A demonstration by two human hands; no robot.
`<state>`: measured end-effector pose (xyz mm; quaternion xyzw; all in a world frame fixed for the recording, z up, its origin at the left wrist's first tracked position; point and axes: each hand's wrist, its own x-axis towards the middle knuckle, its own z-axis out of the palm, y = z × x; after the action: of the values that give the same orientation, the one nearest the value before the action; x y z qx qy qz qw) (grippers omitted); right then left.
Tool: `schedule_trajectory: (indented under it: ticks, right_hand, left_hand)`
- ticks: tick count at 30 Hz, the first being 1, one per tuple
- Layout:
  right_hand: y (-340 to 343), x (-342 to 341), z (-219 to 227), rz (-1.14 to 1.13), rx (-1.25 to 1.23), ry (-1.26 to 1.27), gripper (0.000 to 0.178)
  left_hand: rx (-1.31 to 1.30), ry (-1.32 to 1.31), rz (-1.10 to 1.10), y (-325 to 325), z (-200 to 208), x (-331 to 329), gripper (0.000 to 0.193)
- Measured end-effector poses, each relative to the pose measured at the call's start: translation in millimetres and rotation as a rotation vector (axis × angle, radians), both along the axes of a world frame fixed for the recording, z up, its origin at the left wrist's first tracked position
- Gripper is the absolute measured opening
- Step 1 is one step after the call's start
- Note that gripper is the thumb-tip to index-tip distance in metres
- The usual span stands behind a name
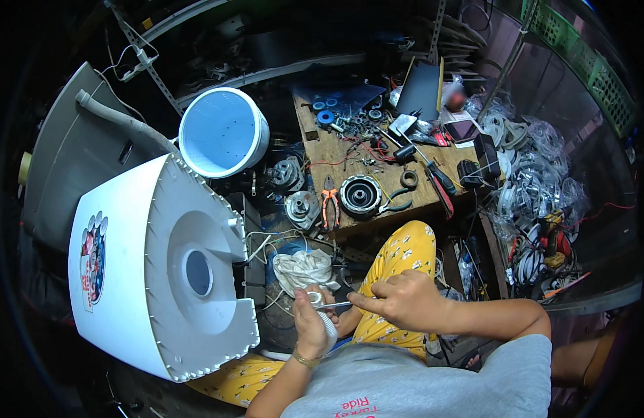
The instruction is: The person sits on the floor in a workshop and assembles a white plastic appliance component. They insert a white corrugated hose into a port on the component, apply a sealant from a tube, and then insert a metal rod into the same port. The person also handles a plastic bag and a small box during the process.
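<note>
My left hand [310,329] is closed around a white ribbed hose [329,329], which has a round white end piece [316,298] at its top. From the right, my right hand [408,301] grips a tool with a thin metal shaft [338,304]; its handle is hidden in my fingers. The shaft reaches across to the hose's end piece and seems to touch it. Just beyond my left hand lies a crumpled white cloth [304,270]. My legs, in yellow flowered trousers [405,261], are under and beside my hands.
A large white plastic housing [120,258] stands at left, with a blue-white perforated tub [221,132] behind it. Ahead, a wooden bench [329,157] carries orange-handled pliers [330,202], a round black-and-metal part [360,196], screwdrivers [440,177] and small parts. Bagged parts [534,167] pile up at right.
</note>
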<state>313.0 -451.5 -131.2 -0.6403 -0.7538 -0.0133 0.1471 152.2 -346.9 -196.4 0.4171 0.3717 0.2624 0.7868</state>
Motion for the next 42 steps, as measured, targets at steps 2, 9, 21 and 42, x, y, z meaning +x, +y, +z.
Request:
schedule_trajectory:
  ticks: [2,9,21,42]
  right_hand:
    - [1,17,3,0.096,0.003,-0.043,0.029]
    - [7,8,6,0.125,0.000,-0.132,0.032]
    - [6,-39,-40,-0.294,0.221,0.280,0.033]
    - [-16,38,48,-0.035,-0.109,0.184,0.007]
  left_hand:
    - [0.083,-0.002,-0.211,9,-5,-8,0.063]
    - [0.148,0.069,-0.107,1,-15,-7,0.060]
    - [-0.402,-0.130,0.193,-22,0,7,0.055]
    - [0.920,0.325,-0.526,7,38,-25,0.033]
